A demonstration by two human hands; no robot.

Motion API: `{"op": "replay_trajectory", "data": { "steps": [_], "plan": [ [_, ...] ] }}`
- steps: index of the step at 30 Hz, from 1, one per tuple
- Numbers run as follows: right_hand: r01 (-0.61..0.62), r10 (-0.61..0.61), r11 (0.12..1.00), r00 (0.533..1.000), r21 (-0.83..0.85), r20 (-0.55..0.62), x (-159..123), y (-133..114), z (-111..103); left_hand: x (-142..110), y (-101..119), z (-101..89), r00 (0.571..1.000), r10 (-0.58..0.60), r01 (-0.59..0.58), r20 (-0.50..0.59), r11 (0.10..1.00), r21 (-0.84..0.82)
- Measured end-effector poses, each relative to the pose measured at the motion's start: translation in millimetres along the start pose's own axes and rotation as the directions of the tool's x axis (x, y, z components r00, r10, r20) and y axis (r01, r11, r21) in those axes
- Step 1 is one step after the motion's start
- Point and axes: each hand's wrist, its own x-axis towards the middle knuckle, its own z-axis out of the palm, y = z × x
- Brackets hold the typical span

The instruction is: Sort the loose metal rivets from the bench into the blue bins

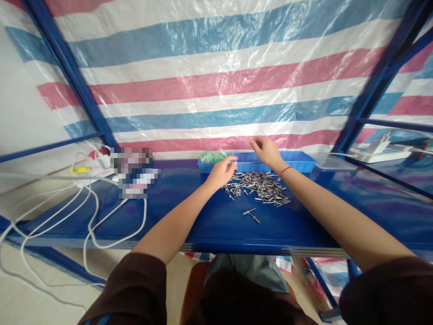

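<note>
Many silvery blind rivets [267, 186] lie in a loose heap on the blue tabletop, and a couple more rest apart nearer its front edge. My left hand [222, 174] is over the heap's left side, its thumb and fingers curled towards each other; anything small between them cannot be made out. Higher and to the right, my right hand [268, 152] hovers over the long blue bin [301, 163] behind the heap. Its fingers are pinched together, and what they hold, if anything, is hidden. Green pieces in clear plastic [213, 156] fill the bin's left end.
A clear plastic lid or tray [334, 162] sits right of the bin. White cables [98, 225] loop over the table's left side, near a blurred-out item [137, 174]. A white device [379, 151] stands far right. Blue posts and a striped sheet [216, 81] enclose the back.
</note>
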Motion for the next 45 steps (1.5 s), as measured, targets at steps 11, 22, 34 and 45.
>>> {"op": "replay_trajectory", "data": {
  "steps": [11, 22, 34, 45],
  "plan": [
    [0.151, -0.133, 0.985, 0.973, -0.086, 0.186, -17.6, 8.2, -12.1, -3.4, 8.3, -7.9, 0.934, 0.106, -0.235, 0.341, 0.900, 0.366],
    [0.206, -0.217, 0.976, 0.937, 0.068, 0.273, -43.7, -2.8, -24.0, -4.8, 15.3, -12.1, 0.891, 0.172, -0.313, 0.421, 0.903, 0.294],
    [0.334, -0.364, 0.932, 0.868, 0.144, 0.338, -54.8, -23.2, -25.3, -6.7, 12.7, 5.4, 0.887, 0.124, -0.330, 0.444, 0.843, 0.425],
    [0.227, -0.269, 0.962, 0.870, 0.150, 0.414, -57.2, -28.7, -31.7, -4.6, 23.0, 3.0, 0.950, 0.192, -0.284, 0.248, 0.863, 0.418]
  ]
}}
